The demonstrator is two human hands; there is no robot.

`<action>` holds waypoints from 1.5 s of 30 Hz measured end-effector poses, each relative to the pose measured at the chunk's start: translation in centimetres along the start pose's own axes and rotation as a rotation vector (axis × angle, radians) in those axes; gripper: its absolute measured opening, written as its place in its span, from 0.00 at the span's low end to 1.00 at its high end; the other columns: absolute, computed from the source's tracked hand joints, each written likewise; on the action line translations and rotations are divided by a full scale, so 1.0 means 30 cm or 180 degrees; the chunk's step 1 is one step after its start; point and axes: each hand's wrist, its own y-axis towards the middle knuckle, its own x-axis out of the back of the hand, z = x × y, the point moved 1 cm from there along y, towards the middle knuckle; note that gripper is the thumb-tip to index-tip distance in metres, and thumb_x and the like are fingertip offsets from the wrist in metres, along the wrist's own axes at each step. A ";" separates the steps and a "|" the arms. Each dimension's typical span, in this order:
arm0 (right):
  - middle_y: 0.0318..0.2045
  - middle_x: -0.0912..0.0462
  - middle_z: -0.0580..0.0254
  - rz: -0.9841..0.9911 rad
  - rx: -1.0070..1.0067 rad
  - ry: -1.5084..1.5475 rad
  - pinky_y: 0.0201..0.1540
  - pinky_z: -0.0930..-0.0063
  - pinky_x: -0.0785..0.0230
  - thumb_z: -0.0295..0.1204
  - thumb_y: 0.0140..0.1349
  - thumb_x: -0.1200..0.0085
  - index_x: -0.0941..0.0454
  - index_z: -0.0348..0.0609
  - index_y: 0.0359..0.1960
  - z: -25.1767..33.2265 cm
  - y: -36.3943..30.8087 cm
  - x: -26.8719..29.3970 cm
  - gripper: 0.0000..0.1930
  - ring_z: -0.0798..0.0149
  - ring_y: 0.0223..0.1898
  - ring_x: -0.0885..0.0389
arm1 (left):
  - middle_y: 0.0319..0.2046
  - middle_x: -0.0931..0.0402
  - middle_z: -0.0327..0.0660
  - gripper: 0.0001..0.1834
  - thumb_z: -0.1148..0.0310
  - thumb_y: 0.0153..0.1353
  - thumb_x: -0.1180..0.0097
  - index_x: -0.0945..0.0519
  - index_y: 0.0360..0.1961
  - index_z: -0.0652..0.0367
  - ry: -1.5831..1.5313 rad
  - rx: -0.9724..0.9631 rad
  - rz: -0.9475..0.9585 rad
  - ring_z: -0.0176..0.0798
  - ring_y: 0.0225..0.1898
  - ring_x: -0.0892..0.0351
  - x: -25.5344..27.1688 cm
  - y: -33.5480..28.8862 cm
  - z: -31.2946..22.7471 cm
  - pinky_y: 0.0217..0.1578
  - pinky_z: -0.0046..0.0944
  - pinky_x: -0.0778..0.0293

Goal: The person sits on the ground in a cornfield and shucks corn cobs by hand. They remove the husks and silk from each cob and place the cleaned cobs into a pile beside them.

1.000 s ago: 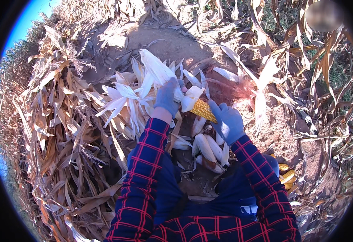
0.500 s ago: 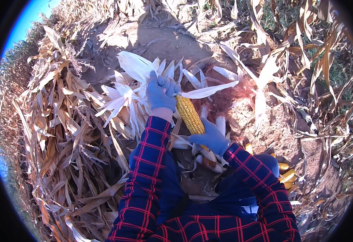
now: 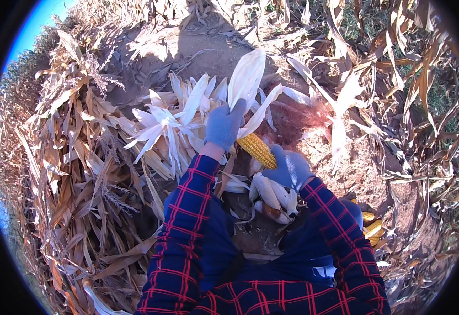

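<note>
Centre frame: our gloved left hand (image 3: 223, 125) grips pale husk leaves (image 3: 246, 79), gloved right hand (image 3: 290, 169) closed round the yellow corn cob (image 3: 257, 150). Risk: husk tears short, strips stay on.

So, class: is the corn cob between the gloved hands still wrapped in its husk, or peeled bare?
Mostly peeled. The corn cob shows bare yellow kernels; the left hand holds pale husk leaves pulled away, and the right hand grips its lower end.
</note>
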 end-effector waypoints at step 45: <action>0.40 0.23 0.44 -0.0070 0.0133 0.0629 0.36 0.58 0.29 0.38 0.47 0.37 0.37 0.40 0.54 0.043 0.000 -0.049 0.33 0.46 0.35 0.20 | 0.11 0.46 0.30 0.22 0.54 0.66 0.56 0.37 0.15 0.48 -0.3351 0.1268 -0.0576 0.29 0.10 0.50 -0.007 0.028 0.007 0.13 0.29 0.53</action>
